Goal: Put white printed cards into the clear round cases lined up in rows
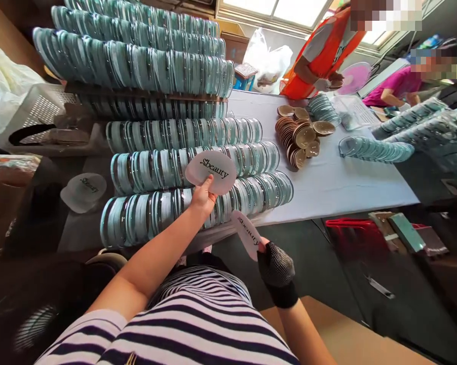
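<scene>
Far to the left of the left hand a frosted lid (83,190) printed "Sbeauty" lies alone on a dark surface; just under and around that hand run rows of teal-rimmed round cases (152,175), set on edge and packed close; the left hand (203,196), bare, reaches out on a nearly straight arm and pinches the lower rim of a printed disc (211,172) between thumb and fingertips, holding it face-up over the rows; by my judgement the step in hand is picking up and pairing these lids, one per hand; lower and to the right, close to the body, the right hand (277,267) in a black mesh glove, wrist bent upward, grips a second disc (246,234) by its edge, tilted so it shows almost edge-on; any next move calls for a light grip on the rims so the printed faces stay unsmudged and the stacked rows undisturbed; beyond the right hand, well apart on the table (346,187), lies a heap of brown pads (299,139); farther right two co-workers handle more cases.
</scene>
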A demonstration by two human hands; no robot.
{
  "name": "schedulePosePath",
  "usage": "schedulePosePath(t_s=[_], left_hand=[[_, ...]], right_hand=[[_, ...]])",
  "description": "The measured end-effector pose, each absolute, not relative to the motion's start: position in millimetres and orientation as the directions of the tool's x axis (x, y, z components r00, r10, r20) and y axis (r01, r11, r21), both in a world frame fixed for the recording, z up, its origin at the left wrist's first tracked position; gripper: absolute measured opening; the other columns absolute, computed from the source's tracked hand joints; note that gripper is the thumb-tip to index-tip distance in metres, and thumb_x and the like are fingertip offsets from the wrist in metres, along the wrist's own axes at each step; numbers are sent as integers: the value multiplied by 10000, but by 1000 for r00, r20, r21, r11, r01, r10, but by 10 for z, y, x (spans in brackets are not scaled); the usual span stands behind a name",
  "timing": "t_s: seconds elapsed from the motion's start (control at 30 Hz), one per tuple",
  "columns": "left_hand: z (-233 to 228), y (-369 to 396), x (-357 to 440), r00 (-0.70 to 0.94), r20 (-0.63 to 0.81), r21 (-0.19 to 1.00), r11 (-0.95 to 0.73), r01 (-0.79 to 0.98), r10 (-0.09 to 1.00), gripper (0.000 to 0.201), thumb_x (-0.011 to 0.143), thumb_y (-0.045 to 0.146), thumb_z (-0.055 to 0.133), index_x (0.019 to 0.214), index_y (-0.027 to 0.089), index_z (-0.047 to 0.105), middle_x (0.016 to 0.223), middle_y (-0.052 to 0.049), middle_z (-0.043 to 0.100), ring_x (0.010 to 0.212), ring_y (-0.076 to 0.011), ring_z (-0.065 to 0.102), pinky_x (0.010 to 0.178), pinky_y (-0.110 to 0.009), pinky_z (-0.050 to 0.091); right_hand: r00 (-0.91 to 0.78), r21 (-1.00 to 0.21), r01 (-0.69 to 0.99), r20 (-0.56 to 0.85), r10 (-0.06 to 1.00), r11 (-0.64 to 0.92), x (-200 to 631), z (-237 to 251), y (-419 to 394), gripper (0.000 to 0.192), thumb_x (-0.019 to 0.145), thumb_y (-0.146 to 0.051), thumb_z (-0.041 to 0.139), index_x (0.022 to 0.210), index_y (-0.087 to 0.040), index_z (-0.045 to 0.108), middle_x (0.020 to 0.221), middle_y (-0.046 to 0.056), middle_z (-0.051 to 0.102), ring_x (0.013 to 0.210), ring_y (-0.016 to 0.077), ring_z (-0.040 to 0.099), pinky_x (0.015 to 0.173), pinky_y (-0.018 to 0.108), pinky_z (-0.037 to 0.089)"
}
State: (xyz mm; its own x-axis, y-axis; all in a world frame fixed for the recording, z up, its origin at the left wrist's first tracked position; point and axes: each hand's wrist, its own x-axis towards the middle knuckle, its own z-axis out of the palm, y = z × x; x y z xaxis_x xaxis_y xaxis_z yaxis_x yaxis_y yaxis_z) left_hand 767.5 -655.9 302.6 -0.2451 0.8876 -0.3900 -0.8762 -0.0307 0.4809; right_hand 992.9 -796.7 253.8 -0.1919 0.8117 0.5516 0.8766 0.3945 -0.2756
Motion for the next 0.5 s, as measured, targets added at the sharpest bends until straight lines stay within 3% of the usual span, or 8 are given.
schedulePosePath(t_s=[0.17, 0.27, 0.5], left_hand=[[3020, -6574, 7692, -229, -403, 469, -15, -883, 886, 488, 801, 63, 720, 1234, 268, 627, 1187, -28, 723, 1093, -174, 682, 993, -349, 537], [3028, -6570, 7680, -227, -397, 481, -9, -877, 890, 459, 821, 59, 694, 1228, 263, 629, 1171, -25, 729, 1091, -170, 681, 989, -351, 540], [3001, -6551, 7660, -212, -388, 498, 10, -867, 897, 398, 803, 74, 717, 1152, 257, 663, 1157, -24, 733, 1093, -183, 680, 964, -357, 554]], right_hand=[[-172, -281, 886, 538, 825, 369, 9649, 2481, -7910, 427, 1003, -298, 338, 1022, -177, 747, 802, 61, 757, 658, 144, 681, 607, 214, 489], [-136, -279, 911, 490, 861, 302, 9569, 2560, -7772, 461, 1006, -332, 317, 1026, -163, 745, 808, 87, 753, 673, 157, 678, 618, 221, 469], [-114, -195, 971, 123, 986, 137, 9268, 2441, -7383, 384, 1006, -279, 347, 1148, -140, 675, 891, 121, 744, 735, 169, 674, 610, 224, 375]])
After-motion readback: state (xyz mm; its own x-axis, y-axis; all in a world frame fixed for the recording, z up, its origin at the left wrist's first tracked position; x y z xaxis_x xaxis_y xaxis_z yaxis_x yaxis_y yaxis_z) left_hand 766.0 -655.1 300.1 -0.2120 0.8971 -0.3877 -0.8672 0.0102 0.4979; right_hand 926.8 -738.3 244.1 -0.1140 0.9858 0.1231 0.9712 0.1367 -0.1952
